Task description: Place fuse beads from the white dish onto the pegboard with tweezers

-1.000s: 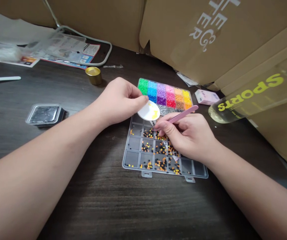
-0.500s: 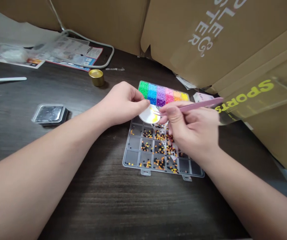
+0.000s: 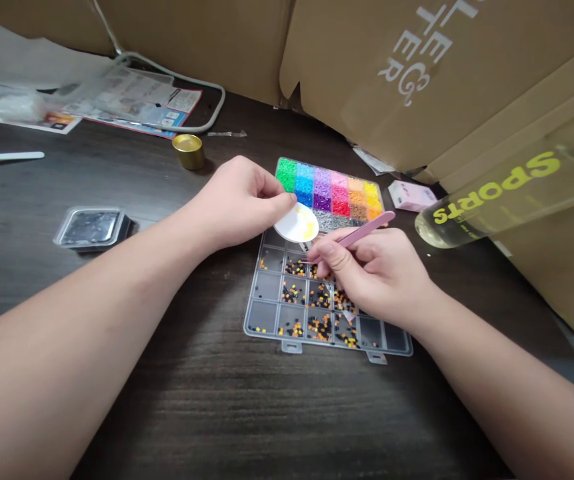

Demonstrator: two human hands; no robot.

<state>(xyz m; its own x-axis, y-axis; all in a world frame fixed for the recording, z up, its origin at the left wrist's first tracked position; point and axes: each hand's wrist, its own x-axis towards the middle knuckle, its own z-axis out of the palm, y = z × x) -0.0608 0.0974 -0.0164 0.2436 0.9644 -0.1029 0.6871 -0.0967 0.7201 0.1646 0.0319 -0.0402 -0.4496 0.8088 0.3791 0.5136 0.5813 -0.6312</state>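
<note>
Between thumb and fingers, my left hand [image 3: 249, 203] pinches a round white disc [image 3: 294, 224] with yellow patches on it. My right hand [image 3: 374, 270] grips pink tweezers [image 3: 367, 229], whose tips point down over the lid's compartments just below the disc. Both hands hover over an open bead box. Its far half [image 3: 323, 180] holds beads sorted by colour, from green to yellow. Loose black, orange and yellow beads lie scattered in the near half [image 3: 265, 315], partly hidden by my right hand.
A gold cup [image 3: 189, 152] and a small clear box with dark contents [image 3: 91, 228] stand to the left. Farther back lie papers and plastic bags [image 3: 131, 100]. A clear bottle [image 3: 497, 193] and a small pink-white box [image 3: 411, 196] are at the right, before cardboard walls [image 3: 357, 73].
My right hand has drawn the tweezers down and away from the disc to the near half of the box. My left hand still holds the disc, and the view has shifted slightly.
</note>
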